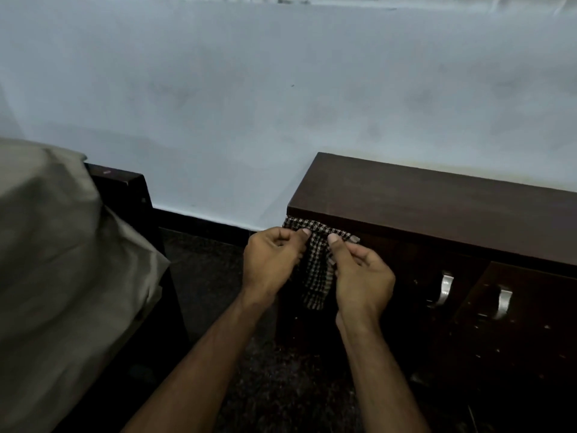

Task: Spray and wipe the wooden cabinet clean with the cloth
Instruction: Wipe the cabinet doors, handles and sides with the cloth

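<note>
Both forearms reach in from the bottom edge. Left hand (274, 254) and right hand (359, 273) each pinch the top hem of the checked cloth (313, 276), thumbs pressed on it, so it hangs flat against the cabinet (437, 207) front just under the top's left corner, likely being spread or refolded for wiping. No spray bottle shows. Two handles (445, 289) sit to the right.

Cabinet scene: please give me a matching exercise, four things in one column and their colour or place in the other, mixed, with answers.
1. cloth
2. cabinet
3. door handles
4. bedsheet

A. silver metal, on the cabinet front
B. dark brown wood, against the wall
C. checked, held in both hands
D. pale grey, at the left

Pairs: 1-C, 2-B, 3-A, 4-D
</note>
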A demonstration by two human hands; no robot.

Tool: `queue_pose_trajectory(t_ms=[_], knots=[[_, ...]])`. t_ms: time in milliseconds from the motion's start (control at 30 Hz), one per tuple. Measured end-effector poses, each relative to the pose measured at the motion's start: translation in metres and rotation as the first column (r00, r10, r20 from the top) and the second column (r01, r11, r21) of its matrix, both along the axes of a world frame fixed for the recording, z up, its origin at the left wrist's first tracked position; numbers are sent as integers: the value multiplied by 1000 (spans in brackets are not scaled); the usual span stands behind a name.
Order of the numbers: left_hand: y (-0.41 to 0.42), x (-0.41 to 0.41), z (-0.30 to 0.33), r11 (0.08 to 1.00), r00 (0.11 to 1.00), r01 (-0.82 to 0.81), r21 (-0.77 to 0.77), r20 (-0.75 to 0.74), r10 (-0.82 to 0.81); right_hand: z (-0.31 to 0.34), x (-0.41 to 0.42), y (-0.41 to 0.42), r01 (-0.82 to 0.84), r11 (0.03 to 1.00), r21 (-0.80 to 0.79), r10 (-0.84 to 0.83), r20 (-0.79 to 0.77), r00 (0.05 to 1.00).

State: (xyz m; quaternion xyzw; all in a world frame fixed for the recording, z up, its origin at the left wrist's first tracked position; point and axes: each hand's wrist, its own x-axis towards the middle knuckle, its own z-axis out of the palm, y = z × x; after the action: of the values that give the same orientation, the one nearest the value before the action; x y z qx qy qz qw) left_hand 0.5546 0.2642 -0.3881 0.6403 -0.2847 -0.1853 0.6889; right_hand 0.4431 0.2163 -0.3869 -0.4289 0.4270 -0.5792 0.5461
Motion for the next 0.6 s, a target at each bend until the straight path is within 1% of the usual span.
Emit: queue_pose_trajectory(t_ms=[67, 167, 267, 333, 367, 433, 500, 600], knots=[[2, 1, -14, 999, 999, -7, 39, 39, 5, -16, 3, 1, 50, 999, 20, -48, -69, 996], [11, 1, -41, 986, 997, -3, 167, 79, -10, -50, -1, 6, 99, 995, 30, -91, -204, 975], [17, -1, -57, 966, 996, 33, 255, 70, -52, -69, -5, 13, 108, 990, 87, -88, -209, 974], [15, 1, -57, 960, 990, 6, 280, 133, -45, -63, -2, 12, 105, 991, 78, -87, -199, 976], [14, 1, -52, 960, 985, -8, 280, 169, -41, -55, 0, 10, 95, 994, 51, -84, -187, 979], [12, 2, -37, 973, 979, -4, 230, 199, -43, -29, 6, 5, 70, 996, -51, -77, -151, 986], [7, 1, -19, 988, 981, -9, 152, 194, -21, -3, 10, 0, 58, 986, -157, -79, -134, 988], [0, 4, -7, 996, 991, -9, 84, 136, -3, 3, 10, 2, 56, 973, -224, -98, -180, 979]])
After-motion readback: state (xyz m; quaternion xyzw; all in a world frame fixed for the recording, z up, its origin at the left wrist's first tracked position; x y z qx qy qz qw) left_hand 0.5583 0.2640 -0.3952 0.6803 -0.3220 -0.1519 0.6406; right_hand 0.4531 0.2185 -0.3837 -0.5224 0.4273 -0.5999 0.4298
